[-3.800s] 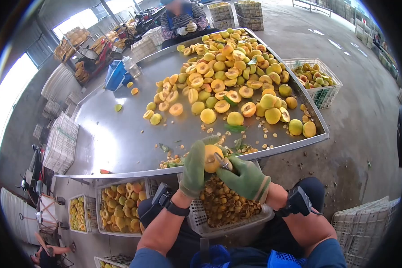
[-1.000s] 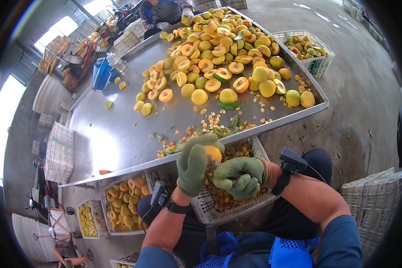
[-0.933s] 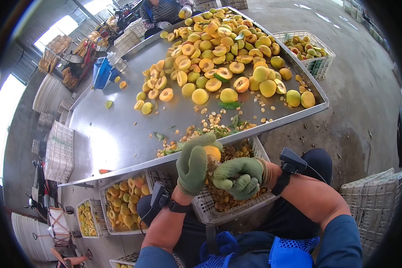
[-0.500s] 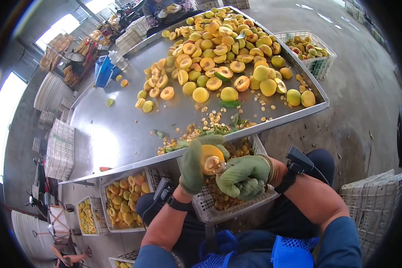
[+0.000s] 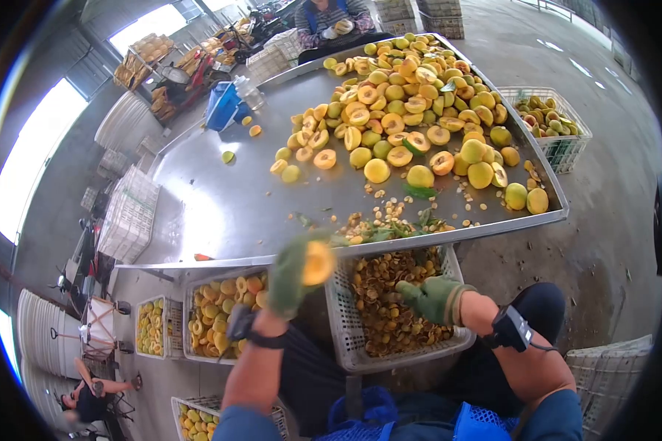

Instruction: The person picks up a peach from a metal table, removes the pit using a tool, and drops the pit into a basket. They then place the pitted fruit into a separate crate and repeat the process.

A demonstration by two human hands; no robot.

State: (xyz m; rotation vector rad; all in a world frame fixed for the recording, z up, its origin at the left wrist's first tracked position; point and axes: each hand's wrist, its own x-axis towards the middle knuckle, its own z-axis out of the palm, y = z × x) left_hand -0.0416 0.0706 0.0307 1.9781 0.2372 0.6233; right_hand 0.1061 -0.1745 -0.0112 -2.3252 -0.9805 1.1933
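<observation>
Left hand (image 5: 287, 278), green-gloved and blurred, held fruit half (image 5: 318, 262) near table (image 5: 235, 213) edge. Right hand (image 5: 432, 298), gloved, fingers curled, was over crate (image 5: 360, 360) of brown scraps (image 5: 390, 316) — grip contents couldn't be told. Fruit pile (image 5: 412, 110) lay on table — blue container (image 5: 222, 106) beside clear bottle (image 5: 248, 92).

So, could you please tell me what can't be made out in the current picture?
Right hand, head view: its own gloved fingers hide whether it grips anything.
Left hand, head view: blur hides the exact finger placement and the finer detail of the fruit half it holds.
Bottom crate, head view: cut off by the lower edge.
Co-worker, head view: head mostly cut off by the top edge.
</observation>
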